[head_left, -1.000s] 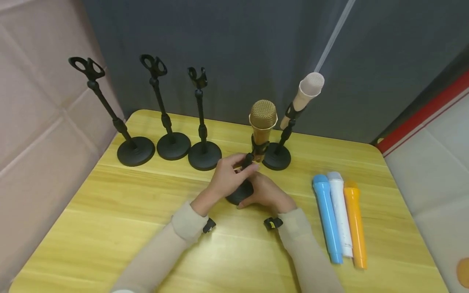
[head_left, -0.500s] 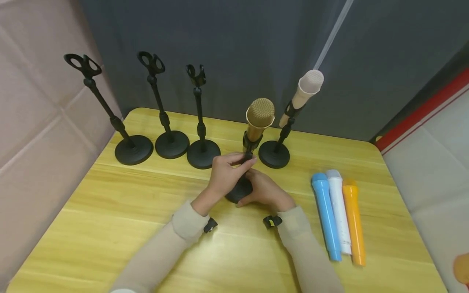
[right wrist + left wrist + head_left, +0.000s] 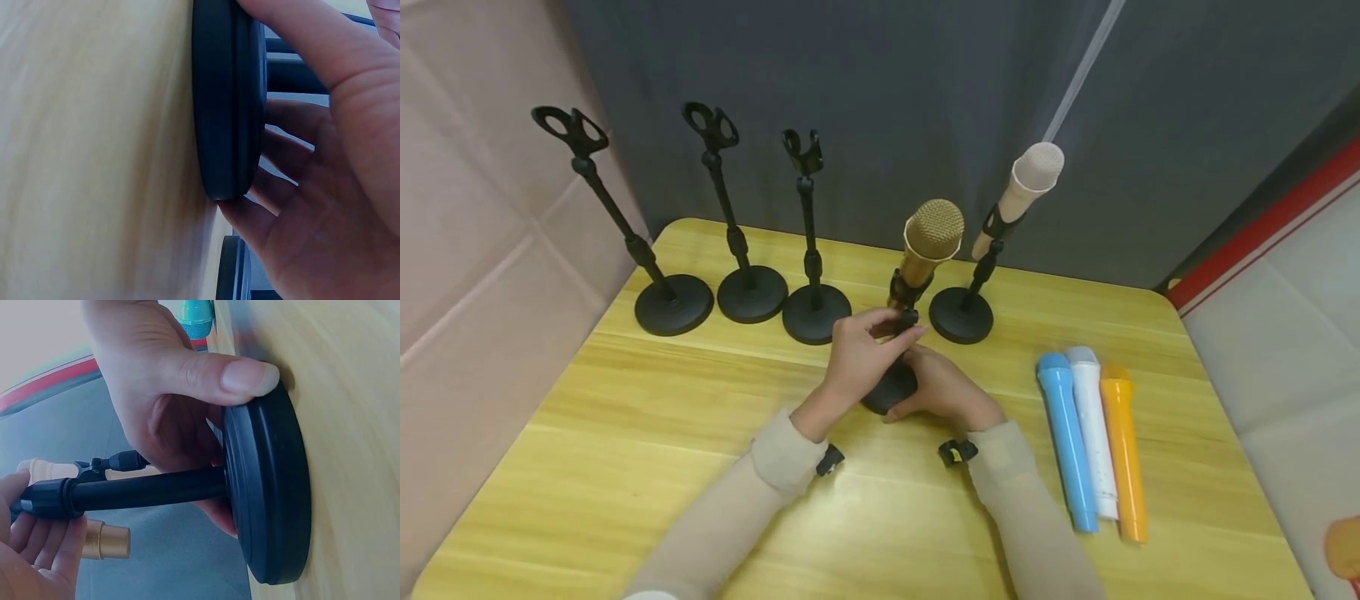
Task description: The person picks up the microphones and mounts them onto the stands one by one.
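Observation:
A gold microphone (image 3: 934, 233) leans in the clip of a black desk stand in the head view. My left hand (image 3: 857, 358) grips the upper pole of this stand; in the left wrist view its fingers curl by the black collar (image 3: 47, 499). My right hand (image 3: 947, 387) holds the round base (image 3: 891, 390), thumb on the near edge and fingers around the far side. The right wrist view shows the base (image 3: 228, 100) standing on the wooden tabletop. Just behind, a pale microphone (image 3: 1033, 175) sits in another black stand (image 3: 962, 315).
Three black stands with bare clips, a left one (image 3: 673, 304), a middle one (image 3: 751, 293) and a right one (image 3: 816, 313), line the back left. Blue (image 3: 1067, 442), white (image 3: 1093, 433) and orange (image 3: 1124, 454) microphones lie side by side at right. A dark panel (image 3: 850, 100) rises behind the table.
The clip and the lower end of the gold microphone have swung left, so the microphone leans differently. Both hands keep their hold on the stand. The head view has shifted slightly.

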`<state>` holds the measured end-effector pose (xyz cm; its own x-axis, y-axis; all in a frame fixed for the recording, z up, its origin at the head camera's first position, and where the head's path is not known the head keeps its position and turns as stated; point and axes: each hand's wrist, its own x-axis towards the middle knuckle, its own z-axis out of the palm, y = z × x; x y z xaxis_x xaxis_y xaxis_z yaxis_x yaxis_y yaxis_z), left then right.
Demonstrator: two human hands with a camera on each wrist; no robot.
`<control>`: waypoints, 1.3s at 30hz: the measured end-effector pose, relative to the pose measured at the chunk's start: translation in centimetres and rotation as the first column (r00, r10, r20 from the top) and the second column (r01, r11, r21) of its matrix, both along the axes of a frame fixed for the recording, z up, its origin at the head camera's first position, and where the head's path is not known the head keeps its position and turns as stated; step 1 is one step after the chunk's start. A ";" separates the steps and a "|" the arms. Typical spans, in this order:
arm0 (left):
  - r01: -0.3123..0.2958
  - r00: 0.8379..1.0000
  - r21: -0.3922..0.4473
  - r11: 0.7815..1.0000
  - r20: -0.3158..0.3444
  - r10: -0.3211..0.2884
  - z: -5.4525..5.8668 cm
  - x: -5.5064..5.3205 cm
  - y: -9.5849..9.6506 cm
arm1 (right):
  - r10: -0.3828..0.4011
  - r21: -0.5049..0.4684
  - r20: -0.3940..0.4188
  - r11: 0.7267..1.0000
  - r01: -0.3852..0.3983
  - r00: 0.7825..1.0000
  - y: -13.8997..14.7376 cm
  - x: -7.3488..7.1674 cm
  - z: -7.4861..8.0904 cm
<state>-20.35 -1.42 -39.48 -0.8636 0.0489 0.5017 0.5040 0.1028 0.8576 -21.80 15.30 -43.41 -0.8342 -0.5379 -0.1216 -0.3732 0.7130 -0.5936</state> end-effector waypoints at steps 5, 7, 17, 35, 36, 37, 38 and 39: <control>0.003 1.000 0.000 1.000 0.007 -0.003 0.0 0.0 -0.1 | -0.004 0.007 0.000 1.000 0.004 1.000 0.0 0.0 0.0; 0.013 1.000 -0.002 1.000 0.009 -0.013 0.0 0.0 -0.1 | 0.000 0.009 -0.003 1.000 0.000 1.000 0.0 -0.1 -0.1; 0.031 0.999 -0.040 0.999 0.037 -0.030 -0.2 0.0 -0.3 | 0.010 -0.025 -0.003 1.000 -0.010 1.000 0.1 0.1 -0.1; -0.035 0.999 -0.098 0.995 0.035 0.039 -0.4 0.3 -0.2 | 0.000 -0.048 0.009 0.999 0.001 1.000 0.1 0.2 -0.2; -0.018 0.998 -0.094 0.995 0.053 0.023 -0.3 0.2 -0.3 | 0.001 -0.040 0.007 0.999 -0.001 1.000 0.1 0.2 -0.2; 0.003 0.997 -0.089 0.996 0.076 0.004 -0.2 0.1 -0.5 | 0.003 -0.033 0.004 0.999 -0.003 1.000 0.2 0.2 -0.1; 0.028 0.995 -0.090 0.996 0.098 -0.019 0.0 0.0 -0.6 | 0.005 -0.023 -0.001 1.000 -0.005 1.000 0.2 0.2 -0.1; 0.054 0.992 -0.091 0.994 0.123 -0.043 0.1 -0.2 -0.8 | 0.005 -0.016 0.001 1.000 -0.005 1.000 0.2 0.2 -0.1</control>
<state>-20.51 -2.25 -39.35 -0.9130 0.1342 0.3853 0.4039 0.1641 0.9000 -21.62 15.48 -43.50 -0.8315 -0.5435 -0.1145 -0.3755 0.7020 -0.6051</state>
